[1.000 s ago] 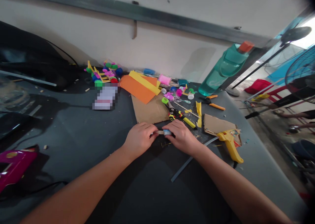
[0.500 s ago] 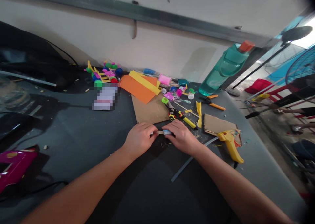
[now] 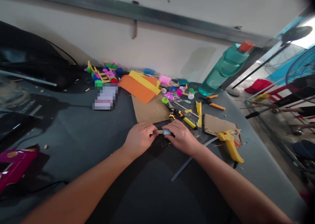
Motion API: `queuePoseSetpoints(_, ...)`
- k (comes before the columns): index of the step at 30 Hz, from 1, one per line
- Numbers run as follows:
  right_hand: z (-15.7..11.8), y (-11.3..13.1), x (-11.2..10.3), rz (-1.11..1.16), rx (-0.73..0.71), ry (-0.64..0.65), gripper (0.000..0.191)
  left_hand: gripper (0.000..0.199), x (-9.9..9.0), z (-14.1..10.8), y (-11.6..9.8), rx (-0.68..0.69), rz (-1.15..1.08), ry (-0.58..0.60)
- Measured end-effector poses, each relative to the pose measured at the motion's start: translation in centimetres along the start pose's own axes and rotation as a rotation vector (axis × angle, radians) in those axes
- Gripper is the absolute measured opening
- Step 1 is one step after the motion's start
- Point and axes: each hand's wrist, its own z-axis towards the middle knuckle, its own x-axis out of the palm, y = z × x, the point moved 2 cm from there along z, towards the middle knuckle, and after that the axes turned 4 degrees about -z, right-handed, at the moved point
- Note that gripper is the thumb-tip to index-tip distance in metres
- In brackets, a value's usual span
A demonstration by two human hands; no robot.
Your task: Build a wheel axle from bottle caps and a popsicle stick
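Observation:
A small light wooden piece [image 3: 160, 132] with a pale blue part [image 3: 167, 132] spans the gap between my two hands, just above the dark table. My left hand [image 3: 140, 138] pinches its left end, and my right hand [image 3: 182, 136] is closed on the blue part. Both ends are hidden by the fingers. Just behind my right hand lie pliers with yellow and black handles [image 3: 188, 120]. Brown cardboard [image 3: 150, 111] with orange paper [image 3: 140, 88] on it lies behind my hands. Right of my right hand is a yellow glue gun [image 3: 231, 147].
A teal bottle [image 3: 222, 70] stands at the back right, near orange-handled pliers [image 3: 216, 106]. Colourful caps [image 3: 179, 92] and a coloured assembly [image 3: 105, 73] lie along the wall. A clear glue stick [image 3: 183, 169] lies under my right forearm. A magenta tool [image 3: 17, 165] is at far left.

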Motion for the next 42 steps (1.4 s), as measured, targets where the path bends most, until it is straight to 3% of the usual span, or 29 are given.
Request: queuePoseSetpoints(42,0.1,0.2,0.12,0.0,-0.031,-0.001,0.02,0.006,0.02,0.0,0.18,-0.01,-0.008,0.011)
